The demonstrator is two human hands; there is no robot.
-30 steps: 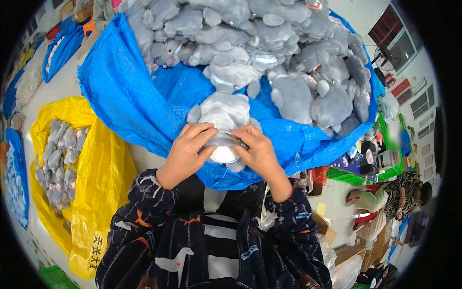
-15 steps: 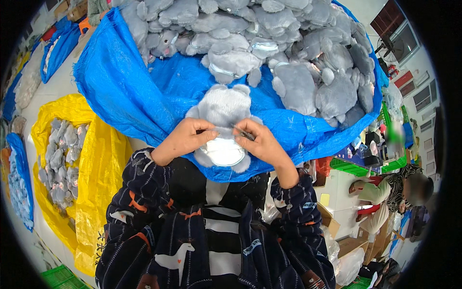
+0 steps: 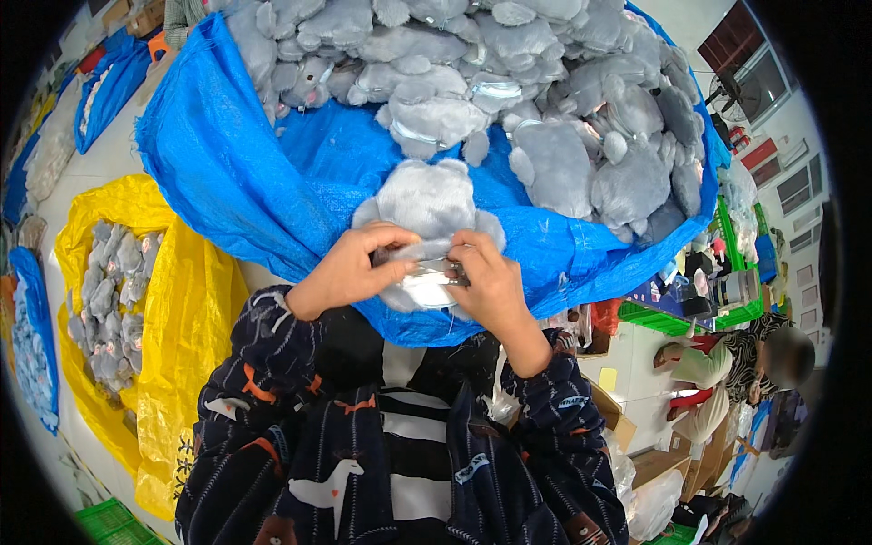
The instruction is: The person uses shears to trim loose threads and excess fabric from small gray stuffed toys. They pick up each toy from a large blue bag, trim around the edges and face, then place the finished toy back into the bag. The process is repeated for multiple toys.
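Hands shifted closer together — left hand (image 3: 350,268) and right hand (image 3: 486,286) both pinch soft, light grey plush toy (image 3: 427,204) — grip its body.

pale floor (image 3: 100,163), dark windows (image 3: 740,41), green crates (image 3: 690,313)

A plush toy (image 3: 427,204) sits at the near edge of a big open sack (image 3: 236,182), between the person's two hands: the left hand (image 3: 350,268) on its left side, the right hand (image 3: 490,286) on its right, both touching it low down. Behind the toy, deeper in the sack, lies a heap of plush toys (image 3: 509,82). To the person's left, on the floor, stands a second sack (image 3: 186,300) with more plush toys (image 3: 113,300) in it. Far left lies another bag (image 3: 32,345). To the right, beyond the big sack, sits a crate (image 3: 677,318), and below it another person (image 3: 736,363).
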